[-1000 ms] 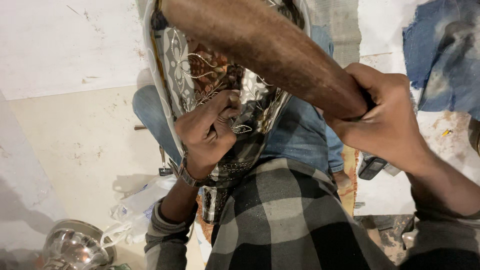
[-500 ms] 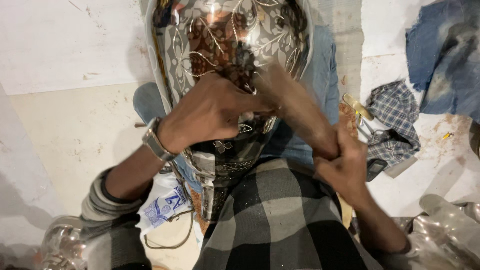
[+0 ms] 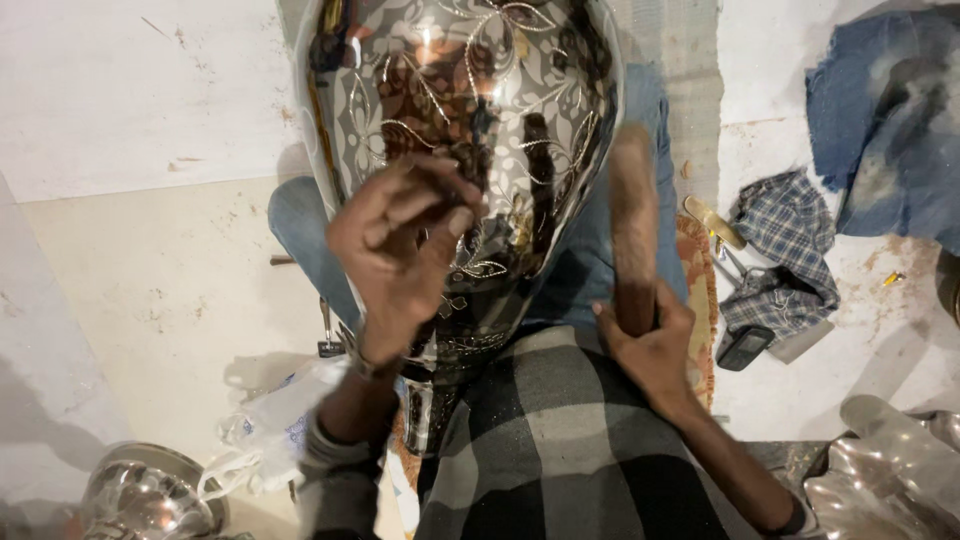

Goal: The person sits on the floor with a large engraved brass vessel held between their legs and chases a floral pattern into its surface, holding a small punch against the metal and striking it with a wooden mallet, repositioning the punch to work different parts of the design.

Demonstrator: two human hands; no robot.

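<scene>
Polished metal fills the scene: at about seven o'clock a shiny steel bowl (image 3: 150, 497) is cut off by the lower edge, its inside too full of glare to make out, with a crumpled white plastic bag (image 3: 268, 425) beside it whose contents stay hidden. At twelve o'clock a large mirror-bright vase (image 3: 462, 140) with engraved flower patterns rests on the person's lap, its top cropped by the frame and its narrow end hidden behind a checked shirt (image 3: 560, 450). The left hand (image 3: 400, 255) lies against the vase's face, fingers pinched on something small and dark, hard to identify. At about four o'clock the right hand (image 3: 648, 345) is closed around a blurred wooden mallet (image 3: 634, 225). Farther right lie a checked cloth (image 3: 785, 250) and, cropped at the edges, blue cloth (image 3: 885, 110) and more shiny metal (image 3: 890, 480).
</scene>
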